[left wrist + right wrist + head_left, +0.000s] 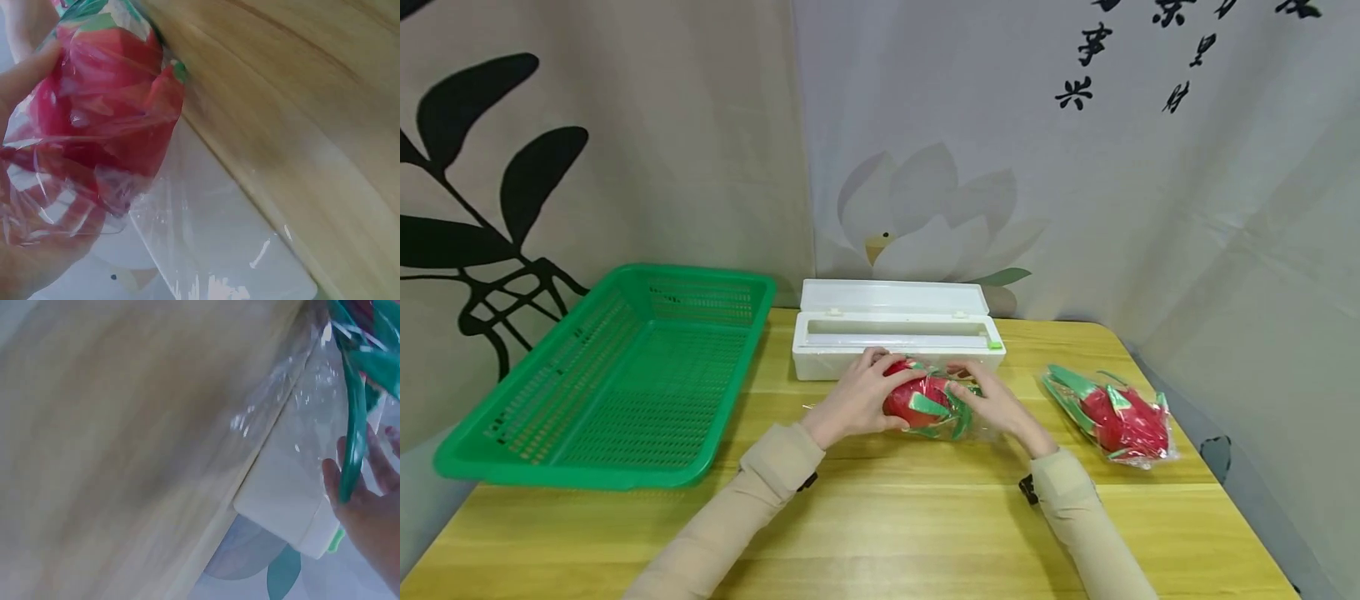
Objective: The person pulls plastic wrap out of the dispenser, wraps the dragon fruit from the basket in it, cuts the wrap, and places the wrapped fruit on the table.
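A red dragon fruit (917, 402) with green leaf tips is enclosed in clear plastic film (37, 206), just in front of the white cling film dispenser (827, 364). My left hand (861, 398) grips its left side, thumb at the front and fingers over the top. Around the leafy right end, my right hand (997, 406) holds with curled fingers. In the right wrist view its fingers meet a long green leaf (355, 425), and loose film (262, 406) spreads toward the table. The left wrist view shows the film creased tightly over the red skin.
The dispenser's lid (895, 296) stands raised against the curtain. A green plastic basket (703, 450) is at the left of the wooden table (880, 533). On the right lies another film-wrapped dragon fruit (1123, 421), near the table's right edge.
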`<state>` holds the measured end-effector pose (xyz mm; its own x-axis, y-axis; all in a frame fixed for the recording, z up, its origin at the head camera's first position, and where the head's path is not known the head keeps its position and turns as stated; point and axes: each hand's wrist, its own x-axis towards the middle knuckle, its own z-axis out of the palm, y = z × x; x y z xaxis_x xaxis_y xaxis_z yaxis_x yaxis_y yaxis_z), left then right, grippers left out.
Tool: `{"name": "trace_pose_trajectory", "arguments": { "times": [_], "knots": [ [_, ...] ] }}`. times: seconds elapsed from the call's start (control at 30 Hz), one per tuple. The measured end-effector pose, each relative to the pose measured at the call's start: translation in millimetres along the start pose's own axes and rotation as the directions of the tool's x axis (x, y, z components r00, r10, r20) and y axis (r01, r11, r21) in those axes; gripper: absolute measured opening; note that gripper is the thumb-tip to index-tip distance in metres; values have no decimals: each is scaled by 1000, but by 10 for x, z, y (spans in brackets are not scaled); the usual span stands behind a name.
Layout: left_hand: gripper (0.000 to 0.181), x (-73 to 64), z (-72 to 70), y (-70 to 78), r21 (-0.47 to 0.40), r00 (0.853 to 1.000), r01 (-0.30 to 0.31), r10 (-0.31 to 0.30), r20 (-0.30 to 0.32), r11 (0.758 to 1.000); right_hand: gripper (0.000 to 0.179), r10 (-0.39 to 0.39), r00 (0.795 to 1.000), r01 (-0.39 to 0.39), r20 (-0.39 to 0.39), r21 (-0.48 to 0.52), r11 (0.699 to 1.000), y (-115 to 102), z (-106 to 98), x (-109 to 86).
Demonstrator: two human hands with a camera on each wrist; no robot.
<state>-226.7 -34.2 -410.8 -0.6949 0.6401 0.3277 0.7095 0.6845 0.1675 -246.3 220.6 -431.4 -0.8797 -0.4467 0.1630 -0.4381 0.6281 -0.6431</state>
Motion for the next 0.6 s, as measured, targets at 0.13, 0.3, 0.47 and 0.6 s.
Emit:
{"name": "trace_pose_trajectory", "arguments": {
  "times": [0.13,0.3,0.47,0.6],
  "knots": [
    [84,19,-43,-14,-67,1000,19,-20,-10,998,37,3,988,0,-153,20,1000,24,-51,38],
    [73,68,-116,-5,-87,996,90,-87,36,992,35,26,898,-52,-438,-46,998,71,-128,107],
    [67,123,-152,8,-78,995,81,-76,66,994,64,151,883,-196,-445,-56,979,160,-205,161],
    [60,220,-187,37,-95,997,58,-53,59,994,72,224,912,-262,-342,-67,963,263,-246,197]
  ]
}}
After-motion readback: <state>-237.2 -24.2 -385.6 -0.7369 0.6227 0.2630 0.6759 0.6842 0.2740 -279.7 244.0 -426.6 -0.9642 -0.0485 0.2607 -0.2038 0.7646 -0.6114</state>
